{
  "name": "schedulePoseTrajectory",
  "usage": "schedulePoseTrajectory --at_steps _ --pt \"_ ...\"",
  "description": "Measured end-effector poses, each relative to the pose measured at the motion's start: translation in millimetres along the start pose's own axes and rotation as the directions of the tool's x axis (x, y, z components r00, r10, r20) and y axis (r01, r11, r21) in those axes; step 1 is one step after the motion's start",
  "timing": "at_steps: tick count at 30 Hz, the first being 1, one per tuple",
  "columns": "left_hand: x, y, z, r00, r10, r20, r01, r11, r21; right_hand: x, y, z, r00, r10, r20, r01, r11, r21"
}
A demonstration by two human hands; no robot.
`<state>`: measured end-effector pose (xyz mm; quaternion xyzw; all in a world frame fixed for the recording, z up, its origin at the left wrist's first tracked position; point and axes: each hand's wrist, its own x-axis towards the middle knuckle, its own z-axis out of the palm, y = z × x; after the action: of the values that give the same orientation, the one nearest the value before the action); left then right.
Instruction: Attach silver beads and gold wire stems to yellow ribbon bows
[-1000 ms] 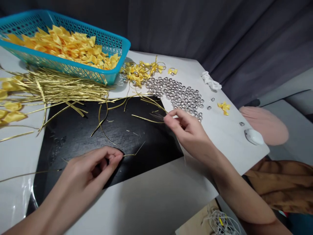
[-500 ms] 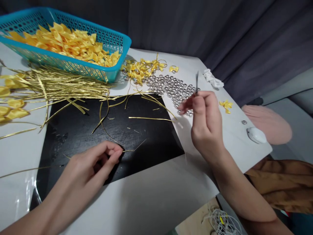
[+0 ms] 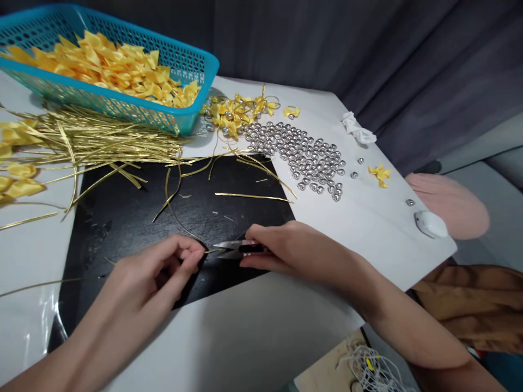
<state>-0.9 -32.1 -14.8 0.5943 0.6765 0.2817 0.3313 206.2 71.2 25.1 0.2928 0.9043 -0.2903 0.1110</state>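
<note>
your left hand (image 3: pixel 163 272) has the gold cord (image 3: pixel 211 251) pinched between thumb and index over the black mat (image 3: pixel 147 228), and your right hand (image 3: pixel 281 247) grips the thread snips (image 3: pixel 241 249), blades parted around the cord's end. i'd keep that pinch firm and check where the tips sit, so you don't nick the wrong bit. the cord's thin and shiny, the heart-shaped beads (image 3: pixel 314 163) look glossy silver, and the yellow ribbon pieces (image 3: pixel 110 65) seem satiny with pointy ends.

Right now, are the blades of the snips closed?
No, the snips in the right hand show their two blades spread apart.
</note>
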Motion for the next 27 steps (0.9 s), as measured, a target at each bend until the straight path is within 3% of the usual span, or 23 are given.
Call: schedulePoseTrajectory --at_steps 7,18,27 --pt "0.5 1.8 1.0 1.0 -0.003 0.001 0.003 1.0 -0.019 2.3 -4.3 1.0 0.999 0.009 0.047 -0.004 0.993 -0.115" --pt "-1.3 1.1 -0.6 1.0 -0.007 0.0 0.007 0.999 -0.032 4.5 -1.7 14.1 0.992 -0.114 -0.054 0.094 0.956 -0.278" --pt "-0.4 2.0 -0.6 0.999 -0.041 0.016 0.042 0.998 -0.057 5.4 -3.5 18.3 0.989 -0.126 -0.082 0.094 0.945 -0.314"
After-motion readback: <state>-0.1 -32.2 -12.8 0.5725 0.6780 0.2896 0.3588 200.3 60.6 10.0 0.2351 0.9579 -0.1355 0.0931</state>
